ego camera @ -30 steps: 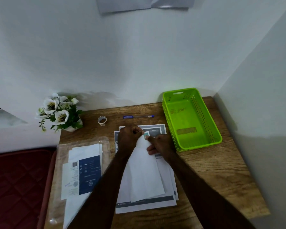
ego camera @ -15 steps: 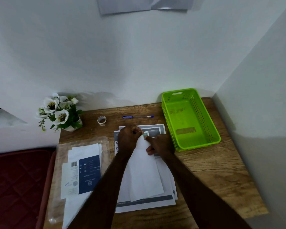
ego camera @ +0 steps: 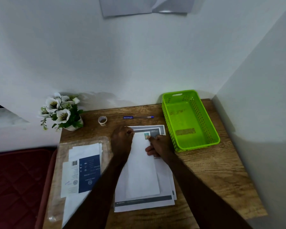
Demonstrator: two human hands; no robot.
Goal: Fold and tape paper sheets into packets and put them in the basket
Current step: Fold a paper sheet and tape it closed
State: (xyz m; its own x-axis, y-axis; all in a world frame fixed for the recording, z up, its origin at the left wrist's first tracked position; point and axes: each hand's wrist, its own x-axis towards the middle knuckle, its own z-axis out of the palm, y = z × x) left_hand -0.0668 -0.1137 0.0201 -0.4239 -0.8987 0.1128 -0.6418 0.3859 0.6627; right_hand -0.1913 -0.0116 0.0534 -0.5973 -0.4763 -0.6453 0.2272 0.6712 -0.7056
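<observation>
Meanwhile, both hands work the far end of one folded sheet (ego camera: 141, 166) atop the paper stack (ego camera: 144, 202), just left of the empty green basket (ego camera: 169, 119); left hand (ego camera: 121, 141) curled, pinching its corner; right hand (ego camera: 160, 146) pressing with curled fingers; aligned edges and a firm crease would serve best; one tape roll (ego camera: 102, 120), one pen (ego camera: 138, 117), beyond the sheet.

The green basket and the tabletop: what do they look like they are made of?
The green basket looks like moulded plastic, slightly glossy: a uniform bright colour, walls pierced with regular rows of holes, and a cut-out handle. The table shows brown wood grain with a matte finish; whether it is solid wood or a printed laminate cannot be told from here.
</observation>
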